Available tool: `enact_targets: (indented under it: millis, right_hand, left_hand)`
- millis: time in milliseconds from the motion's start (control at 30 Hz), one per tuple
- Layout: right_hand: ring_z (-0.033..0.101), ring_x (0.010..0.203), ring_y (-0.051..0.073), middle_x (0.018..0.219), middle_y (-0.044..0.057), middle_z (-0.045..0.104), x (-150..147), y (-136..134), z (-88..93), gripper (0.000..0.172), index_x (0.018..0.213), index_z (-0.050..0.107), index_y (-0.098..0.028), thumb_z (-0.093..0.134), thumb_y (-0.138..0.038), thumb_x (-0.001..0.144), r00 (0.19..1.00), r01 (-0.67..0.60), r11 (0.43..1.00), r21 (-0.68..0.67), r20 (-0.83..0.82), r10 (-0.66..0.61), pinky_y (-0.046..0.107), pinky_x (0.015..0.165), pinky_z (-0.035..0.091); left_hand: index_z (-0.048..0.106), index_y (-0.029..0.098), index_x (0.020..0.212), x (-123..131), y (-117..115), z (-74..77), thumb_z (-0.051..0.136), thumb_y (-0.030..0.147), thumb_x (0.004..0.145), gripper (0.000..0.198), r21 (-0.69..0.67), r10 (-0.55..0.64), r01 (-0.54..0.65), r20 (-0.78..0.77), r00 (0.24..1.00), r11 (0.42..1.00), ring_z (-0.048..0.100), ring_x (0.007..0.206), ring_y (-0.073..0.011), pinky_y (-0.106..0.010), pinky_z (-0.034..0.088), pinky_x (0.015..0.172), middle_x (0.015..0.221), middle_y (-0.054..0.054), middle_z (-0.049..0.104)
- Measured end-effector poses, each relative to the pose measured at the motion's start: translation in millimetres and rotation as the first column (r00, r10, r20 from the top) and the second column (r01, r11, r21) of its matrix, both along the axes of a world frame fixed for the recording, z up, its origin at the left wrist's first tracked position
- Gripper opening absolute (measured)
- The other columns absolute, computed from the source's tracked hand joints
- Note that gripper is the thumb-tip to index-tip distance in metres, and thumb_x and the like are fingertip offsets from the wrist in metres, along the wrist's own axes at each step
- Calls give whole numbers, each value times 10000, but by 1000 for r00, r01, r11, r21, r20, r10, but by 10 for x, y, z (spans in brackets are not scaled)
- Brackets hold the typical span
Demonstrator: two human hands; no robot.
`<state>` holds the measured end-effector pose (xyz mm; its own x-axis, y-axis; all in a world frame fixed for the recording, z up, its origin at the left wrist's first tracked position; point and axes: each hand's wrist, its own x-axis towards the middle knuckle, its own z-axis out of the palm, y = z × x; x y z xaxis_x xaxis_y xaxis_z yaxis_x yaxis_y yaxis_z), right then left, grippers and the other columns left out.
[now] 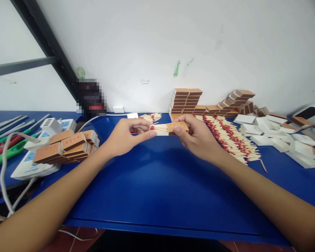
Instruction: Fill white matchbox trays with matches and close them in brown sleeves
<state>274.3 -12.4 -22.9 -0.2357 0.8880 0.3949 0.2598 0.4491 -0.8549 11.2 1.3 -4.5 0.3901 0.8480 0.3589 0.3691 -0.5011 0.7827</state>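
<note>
White tray (161, 133), pinched by left hand (128, 135), sat partly inside sleeve (172, 125) gripped by right hand (196, 135); level sliding seemed best.

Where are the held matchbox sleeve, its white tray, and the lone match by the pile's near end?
Matchbox sleeve (177, 124): head view, on its printed top face.
White tray (162, 133): head view, on its near side wall.
Lone match (263, 166): head view, mid-stick.

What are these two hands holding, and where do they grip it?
A partly open matchbox: the left hand holds the exposed end of the white tray, and the right hand grips the tan sleeve.
</note>
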Motion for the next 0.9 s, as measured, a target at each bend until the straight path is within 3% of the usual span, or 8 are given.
enact_targets:
  millis: [400, 700, 900]
  right_hand:
    - [580, 736, 180, 828, 10, 605, -208, -182, -87, 538, 1063, 558, -257, 619, -787, 989, 971, 193, 980, 49, -155, -183, 318, 588, 416]
    - [477, 626, 158, 738, -23, 520, -203, -205, -110, 516, 1035, 560, -262, 446, -763, 1077, 989, 128, 991, 51, -84, -123, 324, 555, 387]
    - [458, 557, 165, 677, -35, 492, -237, -233, -70, 478, 1014, 556, -281, 490, -751, 1068, 981, 121, 992, -27, -150, -124, 335, 509, 388]
  left_hand:
    - [867, 178, 1028, 122, -78, -117, 942, 508, 809, 403, -15, 24, -22, 217, 976, 1000, 811, 910, -220, -301, 648, 796, 1037, -96, 864]
    - [880, 215, 1064, 124, -126, -97, 951, 502, 806, 392, 16, 21, -23, 152, 988, 1000, 803, 898, -210, -284, 614, 741, 1051, -83, 863]
    - [843, 179, 1146, 153, -155, -95, 893, 530, 864, 453, -135, -25, 50, 185, 982, 990, 743, 776, -176, -276, 589, 696, 895, -70, 823]
